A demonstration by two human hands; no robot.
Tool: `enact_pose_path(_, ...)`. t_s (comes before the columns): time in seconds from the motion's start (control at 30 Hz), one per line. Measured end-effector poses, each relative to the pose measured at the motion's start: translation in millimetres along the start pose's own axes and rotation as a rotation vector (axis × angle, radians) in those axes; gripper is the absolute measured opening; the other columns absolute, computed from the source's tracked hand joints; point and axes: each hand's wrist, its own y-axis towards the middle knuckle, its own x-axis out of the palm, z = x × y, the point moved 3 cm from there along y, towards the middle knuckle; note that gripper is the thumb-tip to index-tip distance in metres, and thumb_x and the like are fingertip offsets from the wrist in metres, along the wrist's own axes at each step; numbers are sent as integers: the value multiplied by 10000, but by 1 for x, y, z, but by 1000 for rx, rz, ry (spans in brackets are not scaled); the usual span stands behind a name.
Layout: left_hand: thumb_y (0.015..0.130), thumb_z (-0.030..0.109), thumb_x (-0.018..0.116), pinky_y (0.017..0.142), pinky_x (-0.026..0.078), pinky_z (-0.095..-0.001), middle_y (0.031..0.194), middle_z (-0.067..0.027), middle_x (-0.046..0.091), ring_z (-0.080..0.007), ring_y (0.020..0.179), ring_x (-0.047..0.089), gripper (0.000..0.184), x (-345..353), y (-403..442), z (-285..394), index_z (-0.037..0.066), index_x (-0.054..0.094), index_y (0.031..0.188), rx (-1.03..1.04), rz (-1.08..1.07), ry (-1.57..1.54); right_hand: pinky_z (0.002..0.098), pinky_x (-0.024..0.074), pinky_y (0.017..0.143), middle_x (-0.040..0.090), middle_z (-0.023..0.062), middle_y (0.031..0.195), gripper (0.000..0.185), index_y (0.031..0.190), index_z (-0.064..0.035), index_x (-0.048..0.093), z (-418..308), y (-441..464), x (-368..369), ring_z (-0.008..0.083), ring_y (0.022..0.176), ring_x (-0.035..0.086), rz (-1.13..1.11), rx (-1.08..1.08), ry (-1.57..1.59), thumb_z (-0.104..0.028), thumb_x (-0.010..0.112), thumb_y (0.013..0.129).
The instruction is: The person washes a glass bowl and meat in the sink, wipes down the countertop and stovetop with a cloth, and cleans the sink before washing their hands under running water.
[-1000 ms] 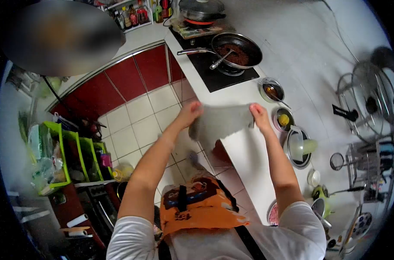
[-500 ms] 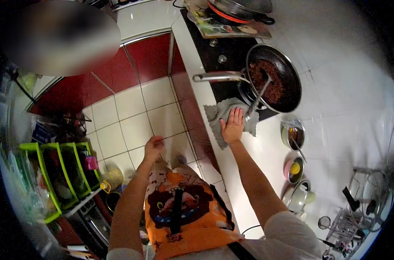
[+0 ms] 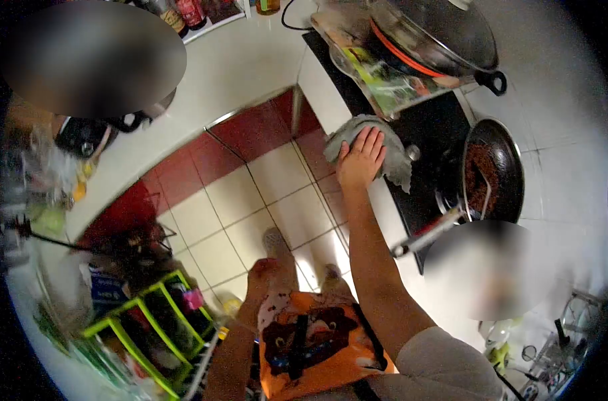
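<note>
My right hand lies flat on a grey cloth, fingers stretched and thumb apart. The cloth is bunched along the front edge of the black stove top, beside a silver knob. To the right, a dark frying pan tilts on the stove, with crumbly brown food and a utensil inside. Its handle points toward the counter's front edge. Low near my leg hangs my left hand, blurred, its fingers not clear and nothing visible in it.
A lidded pan with an orange rim stands on a printed sheet at the far end of the stove. Bottles stand at the back. A green-framed rack is at lower left; a wire dish rack is at lower right.
My right hand and the cloth have moved away from me along the stove's front edge, from beside the pan to near the knob. My view has shifted; my left hand is lower.
</note>
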Motion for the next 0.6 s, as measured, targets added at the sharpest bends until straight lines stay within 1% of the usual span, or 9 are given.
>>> enact_pose_path(0.03, 911, 188, 437, 769, 482, -358, 945, -146, 602, -254, 896, 571, 265, -18, 16, -5, -26, 560, 1005, 38, -164, -257, 465, 132, 1066, 246, 179, 1415, 601, 1356, -9, 259, -15, 16, 12, 336, 1307, 215, 3, 23, -15, -381, 375, 899)
enact_pose_path(0.1, 914, 180, 439, 742, 485, -349, 907, -143, 606, -244, 881, 578, 251, -51, 24, -6, -24, 569, 983, 4, -217, -434, 465, 135, 1064, 249, 175, 1415, 608, 1359, -12, 253, -44, 49, 33, 335, 1305, 218, -11, 54, -27, -388, 374, 897)
enact_pose_path(0.13, 917, 184, 436, 720, 488, -345, 885, -143, 606, -242, 868, 585, 253, -60, 19, 7, -21, 576, 966, -58, -104, -349, 466, 137, 1063, 251, 172, 1415, 614, 1362, -15, 247, -58, 67, 44, 334, 1303, 221, -26, 66, -33, -394, 374, 896)
enact_pose_path(0.17, 908, 216, 458, 688, 493, -356, 876, -144, 608, -261, 827, 601, 273, -64, 13, 21, -21, 587, 946, -78, 83, 9, 462, 136, 1062, 255, 162, 1416, 633, 1371, -22, 229, -70, 84, 52, 326, 1299, 229, -59, 74, -58, -416, 362, 894)
enact_pose_path(0.2, 886, 217, 505, 664, 503, -363, 886, -155, 618, -275, 801, 615, 270, -77, 13, 27, -29, 592, 958, -81, 77, -204, 462, 136, 1062, 255, 162, 1416, 633, 1371, -22, 229, -82, 101, 60, 326, 1299, 229, -56, 84, -64, -416, 362, 894)
enact_pose_path(0.3, 863, 175, 538, 681, 507, -356, 887, -155, 628, -267, 802, 621, 226, -144, 21, -7, -19, 595, 965, -302, 132, -303, 461, 126, 1065, 253, 127, 1426, 648, 1387, -54, 212, -120, 158, 83, 294, 1305, 230, -204, 7, -66, -450, 335, 889)
enact_pose_path(0.47, 791, 128, 644, 681, 500, -341, 848, -91, 624, -237, 781, 626, 208, -185, 19, 10, 41, 579, 968, -432, 232, -169, 441, 121, 1071, 202, 79, 1455, 627, 1395, -111, 228, -185, 245, 128, 254, 1338, 164, -224, -122, 32, -476, 296, 890)
enact_pose_path(0.53, 792, 115, 639, 688, 498, -341, 846, -89, 623, -239, 782, 624, 210, -186, 24, 23, 41, 574, 977, -353, 187, -128, 436, 111, 1074, 156, 34, 1474, 605, 1391, -148, 255, -195, 252, 133, 233, 1355, 115, -239, -181, -28, -487, 273, 891)
enact_pose_path(0.6, 793, 102, 635, 694, 496, -340, 844, -87, 623, -241, 784, 622, 214, -183, 31, 39, 40, 569, 987, -288, 128, -82, 478, 155, 1059, 122, 51, 1480, 623, 1398, -144, 236, -184, 230, 124, 266, 1344, 156, -181, -198, -56, -489, 286, 882)
